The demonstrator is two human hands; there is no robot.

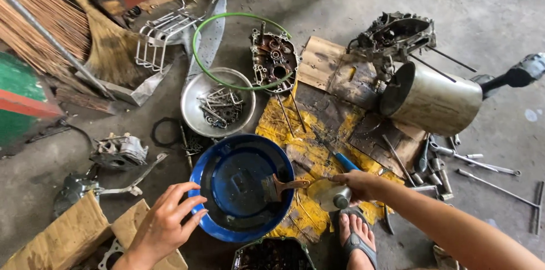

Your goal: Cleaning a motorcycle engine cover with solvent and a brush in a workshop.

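My left hand (170,219) rests spread-fingered on the rim of the round blue plastic basin (207,173), gripping nothing; my right hand (357,184) is closed around a small grey metal part (335,197) just beside the basin; a wooden-handled paintbrush (284,186) lies across the basin; all sits on a grey concrete floor (499,3) with yellowed oily cardboard (284,125), a steel bowl of fasteners (218,102), engine casings (274,60) and a straw broom (108,43) about.

Beside the blue basin (214,222), the dark engine casing (272,254) is cut off by the bottom edge, and the basin's submerged contents stay indistinct.
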